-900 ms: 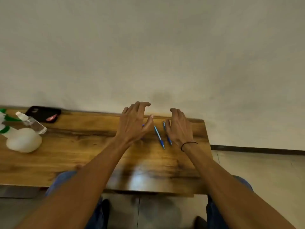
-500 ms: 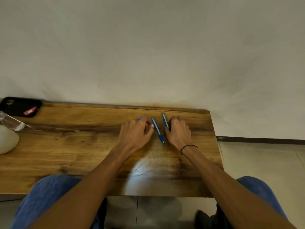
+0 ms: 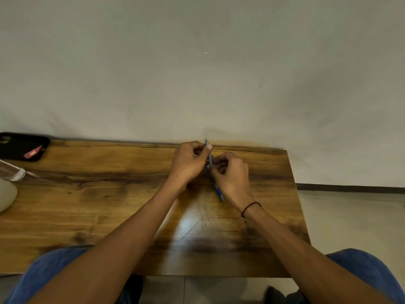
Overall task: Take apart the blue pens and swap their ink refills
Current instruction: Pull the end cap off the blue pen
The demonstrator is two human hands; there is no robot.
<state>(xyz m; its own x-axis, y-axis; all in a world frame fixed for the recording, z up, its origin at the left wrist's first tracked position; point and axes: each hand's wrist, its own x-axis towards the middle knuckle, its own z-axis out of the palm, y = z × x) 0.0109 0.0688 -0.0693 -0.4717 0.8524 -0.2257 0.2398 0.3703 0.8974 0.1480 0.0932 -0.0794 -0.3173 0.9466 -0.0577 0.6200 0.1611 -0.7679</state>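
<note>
I hold one blue pen (image 3: 210,158) with both hands, lifted a little above the far side of the wooden table (image 3: 109,200) and pointing away from me. My left hand (image 3: 188,165) pinches its upper end with thumb and fingers. My right hand (image 3: 232,178) grips its lower part. A second blue pen (image 3: 219,192) lies on the table under my right hand, with only its near end and tip showing.
A black phone case (image 3: 19,145) with a small red item on it lies at the far left corner. A clear spray bottle (image 3: 12,173) and a white rounded object (image 3: 5,195) sit at the left edge. The wall runs just behind the table.
Both hands were flat beside the two pens lying on the table. Now they have closed on one pen and lifted it between them, while the other pen stays on the table.
</note>
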